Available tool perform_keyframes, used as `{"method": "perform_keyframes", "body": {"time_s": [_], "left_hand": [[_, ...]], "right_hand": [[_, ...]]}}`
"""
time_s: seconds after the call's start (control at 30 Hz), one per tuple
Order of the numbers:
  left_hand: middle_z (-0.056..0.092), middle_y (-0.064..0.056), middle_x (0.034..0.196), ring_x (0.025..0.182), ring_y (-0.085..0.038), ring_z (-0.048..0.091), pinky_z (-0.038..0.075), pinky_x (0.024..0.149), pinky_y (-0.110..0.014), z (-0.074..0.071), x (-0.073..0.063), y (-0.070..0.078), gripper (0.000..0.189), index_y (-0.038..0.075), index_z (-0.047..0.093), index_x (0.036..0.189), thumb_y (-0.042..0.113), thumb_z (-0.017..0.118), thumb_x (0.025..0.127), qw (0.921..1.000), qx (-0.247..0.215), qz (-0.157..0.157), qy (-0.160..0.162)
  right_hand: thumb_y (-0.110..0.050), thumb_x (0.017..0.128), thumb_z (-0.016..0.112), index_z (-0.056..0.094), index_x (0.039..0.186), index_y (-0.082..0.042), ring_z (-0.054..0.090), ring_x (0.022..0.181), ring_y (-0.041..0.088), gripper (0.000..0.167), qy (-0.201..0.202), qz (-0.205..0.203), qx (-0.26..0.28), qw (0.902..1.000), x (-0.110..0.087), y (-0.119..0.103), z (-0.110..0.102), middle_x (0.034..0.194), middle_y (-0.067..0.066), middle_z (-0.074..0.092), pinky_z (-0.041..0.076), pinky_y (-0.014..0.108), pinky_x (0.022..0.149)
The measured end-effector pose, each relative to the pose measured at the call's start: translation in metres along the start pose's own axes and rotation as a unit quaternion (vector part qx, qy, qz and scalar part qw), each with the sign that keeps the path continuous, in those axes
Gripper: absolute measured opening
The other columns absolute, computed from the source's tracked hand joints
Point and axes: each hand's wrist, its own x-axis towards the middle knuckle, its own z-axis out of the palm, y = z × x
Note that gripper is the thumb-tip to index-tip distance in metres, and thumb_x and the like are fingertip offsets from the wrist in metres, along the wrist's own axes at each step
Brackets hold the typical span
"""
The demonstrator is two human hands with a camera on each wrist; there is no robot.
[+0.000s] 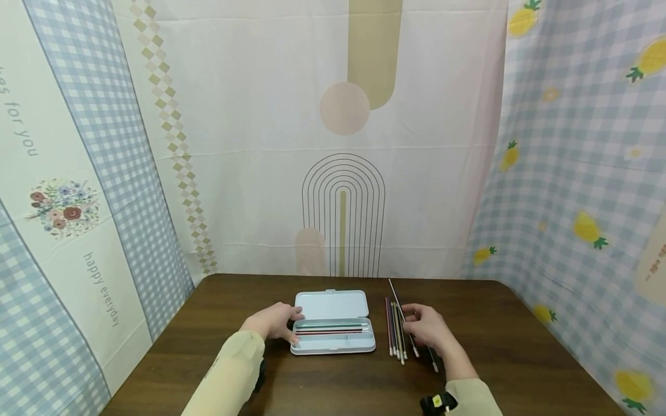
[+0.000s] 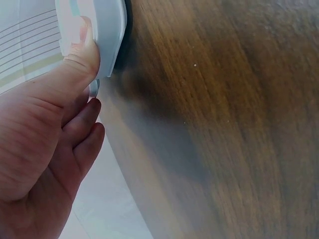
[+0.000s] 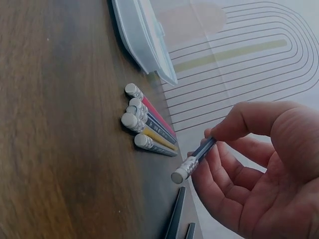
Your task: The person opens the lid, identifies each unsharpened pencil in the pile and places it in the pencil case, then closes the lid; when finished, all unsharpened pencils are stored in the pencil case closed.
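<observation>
A light blue pencil case [image 1: 333, 351] lies with its lid [image 1: 331, 304] raised at the back; several pencils [image 1: 333, 332] lie lengthwise in its tray. My left hand [image 1: 272, 320] grips the case's left end, the thumb over the tray's rim and the other fingers behind, as the left wrist view shows. Between thumb and fingers my right hand [image 1: 428, 328] pinches a dark pencil [image 3: 200, 150], its white eraser end tilted down toward me. Just left of that hand, a bunch of pencils [image 1: 392, 341] lies on the table, erasers facing me.
Under the right hand another dark pencil [image 1: 434, 361] lies on the brown wooden table [image 1: 322, 387]. In the right wrist view, two dark sticks [image 3: 175, 214] show below the held pencil. Patterned cloths [image 1: 250, 115] hang behind the table and at both sides.
</observation>
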Motion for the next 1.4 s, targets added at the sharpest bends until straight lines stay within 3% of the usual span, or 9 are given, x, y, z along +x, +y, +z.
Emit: {"method": "perform_keyframes", "body": {"time_s": [0.47, 0.73, 1.03, 1.2, 1.4], "left_hand": [[0.057, -0.010, 0.157, 0.147, -0.037, 0.049, 0.042, 0.119, -0.054, 0.001, 0.001, 0.003, 0.062, 0.011, 0.072, 0.140, 0.025, 0.092, 0.083, 0.9999, 0.011, -0.002, 0.004], [0.056, -0.010, 0.158, 0.148, -0.037, 0.048, 0.042, 0.119, -0.053, -0.001, 0.000, 0.003, 0.062, 0.011, 0.072, 0.141, 0.025, 0.091, 0.083, 1.0000, 0.006, 0.000, 0.003], [0.058, -0.007, 0.157, 0.147, -0.036, 0.049, 0.042, 0.119, -0.053, 0.008, 0.000, 0.001, 0.062, 0.012, 0.074, 0.139, 0.025, 0.093, 0.082, 0.9999, 0.008, -0.009, 0.001], [0.059, -0.008, 0.155, 0.146, -0.036, 0.050, 0.043, 0.118, -0.054, 0.009, 0.000, 0.001, 0.062, 0.012, 0.075, 0.138, 0.025, 0.094, 0.080, 0.9999, 0.012, -0.002, 0.001], [0.059, -0.009, 0.155, 0.145, -0.037, 0.051, 0.043, 0.118, -0.053, 0.005, 0.002, -0.001, 0.063, 0.012, 0.073, 0.139, 0.027, 0.092, 0.081, 0.9996, 0.027, 0.008, 0.001]], "right_hand": [[0.001, 0.095, 0.070, 0.070, 0.133, 0.001, 0.066, 0.087, 0.022, 0.038, 0.000, -0.053, -0.002, 0.9986, 0.003, -0.003, 0.009, 0.110, 0.013, 0.074, 0.056, 0.036, 0.065], [0.003, 0.094, 0.071, 0.075, 0.125, -0.003, 0.067, 0.096, 0.021, 0.032, 0.008, -0.094, -0.041, 0.9947, 0.007, -0.006, 0.013, 0.102, 0.004, 0.073, 0.058, 0.041, 0.082], [0.006, 0.094, 0.072, 0.076, 0.119, -0.005, 0.066, 0.093, 0.018, 0.027, -0.009, -0.139, -0.048, 0.9892, 0.001, -0.007, 0.031, 0.101, 0.005, 0.073, 0.058, 0.042, 0.082], [0.008, 0.094, 0.069, 0.077, 0.117, -0.006, 0.065, 0.093, 0.017, 0.028, -0.049, -0.190, -0.091, 0.9764, 0.003, -0.022, 0.043, 0.103, 0.007, 0.074, 0.057, 0.041, 0.080], [0.015, 0.088, 0.063, 0.079, 0.107, -0.005, 0.067, 0.088, 0.018, 0.032, -0.094, -0.255, -0.163, 0.9484, 0.011, -0.051, 0.057, 0.095, 0.005, 0.075, 0.058, 0.039, 0.076]]}}
